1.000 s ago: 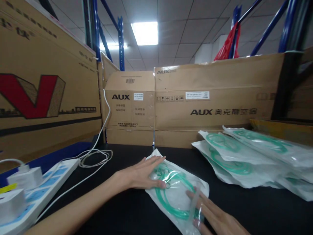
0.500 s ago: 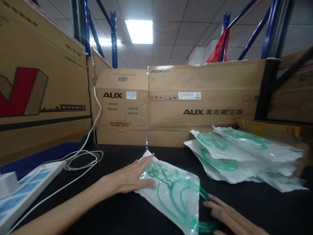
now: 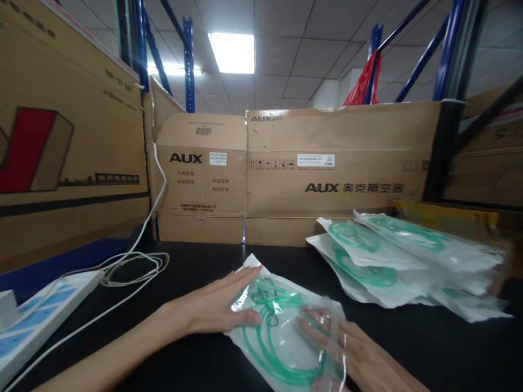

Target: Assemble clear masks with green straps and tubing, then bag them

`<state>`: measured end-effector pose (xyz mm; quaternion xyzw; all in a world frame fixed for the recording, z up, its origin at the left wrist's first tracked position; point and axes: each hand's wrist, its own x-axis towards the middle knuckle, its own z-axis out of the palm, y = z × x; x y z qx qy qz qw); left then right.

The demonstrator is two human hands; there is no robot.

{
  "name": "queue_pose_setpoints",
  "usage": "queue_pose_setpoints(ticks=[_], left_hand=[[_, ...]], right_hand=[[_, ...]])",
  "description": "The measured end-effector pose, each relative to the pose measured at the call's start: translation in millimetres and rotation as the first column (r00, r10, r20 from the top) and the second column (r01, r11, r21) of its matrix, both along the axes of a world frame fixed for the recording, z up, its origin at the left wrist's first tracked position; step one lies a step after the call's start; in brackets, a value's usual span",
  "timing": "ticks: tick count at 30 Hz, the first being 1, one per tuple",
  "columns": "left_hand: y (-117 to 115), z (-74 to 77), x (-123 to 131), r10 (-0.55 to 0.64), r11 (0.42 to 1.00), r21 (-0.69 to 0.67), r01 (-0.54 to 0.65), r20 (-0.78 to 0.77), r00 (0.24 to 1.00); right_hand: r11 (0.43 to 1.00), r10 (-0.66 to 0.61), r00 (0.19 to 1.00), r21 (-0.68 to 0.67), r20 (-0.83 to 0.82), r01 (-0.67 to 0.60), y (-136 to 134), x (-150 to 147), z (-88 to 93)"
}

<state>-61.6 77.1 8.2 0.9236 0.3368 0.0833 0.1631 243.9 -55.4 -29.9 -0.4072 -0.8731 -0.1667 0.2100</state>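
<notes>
A pouch with a white back and a clear film front [image 3: 294, 294] lies on the black tabletop, with coiled green tubing [image 3: 267, 348] inside. My left hand [image 3: 216, 305] rests on its left edge, fingers stretched out and thumb spread on the film. From the right, my right hand [image 3: 327, 332] reaches into the pouch's near right end. Its fingers are extended, and the clear film covers them beside the tubing. Part of that hand is blurred by the film, and its lower fingers are partly cut off at the frame bottom.
Several similar pouches with green tubing [image 3: 408, 256] are stacked at the right. A white power strip [image 3: 53, 305] and a looped white cable [image 3: 134, 269] lie at the left. Cardboard panels [image 3: 343, 163] stand along the back, with a large carton [image 3: 73, 125] on the left.
My right hand has moved left, from outside the pouch's end to inside it. The tubing that stuck out is now within the pouch. My left hand stays at the left edge.
</notes>
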Motion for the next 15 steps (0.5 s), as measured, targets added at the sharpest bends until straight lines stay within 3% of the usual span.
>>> queue_pose_setpoints(ticks=[6, 10, 15], left_hand=[[-7.6, 3.6, 4.7, 0.006, 1.000, 0.007, -0.006, 0.006, 1.000], [-7.2, 3.3, 3.6, 0.045, 0.999, -0.031, -0.044, 0.034, 0.998], [-4.6, -1.0, -2.1, 0.161, 0.985, -0.075, -0.158, 0.034, 0.986]], right_hand=[[0.952, -0.088, 0.988, 0.302, 0.126, 0.047, 13.8, -12.4, -8.2], [0.951, -0.007, 0.991, 0.307, 0.131, -0.034, 13.6, -11.5, -6.5], [0.929, -0.007, 0.998, 0.370, 0.064, -0.017, 0.3, -3.1, 2.9]])
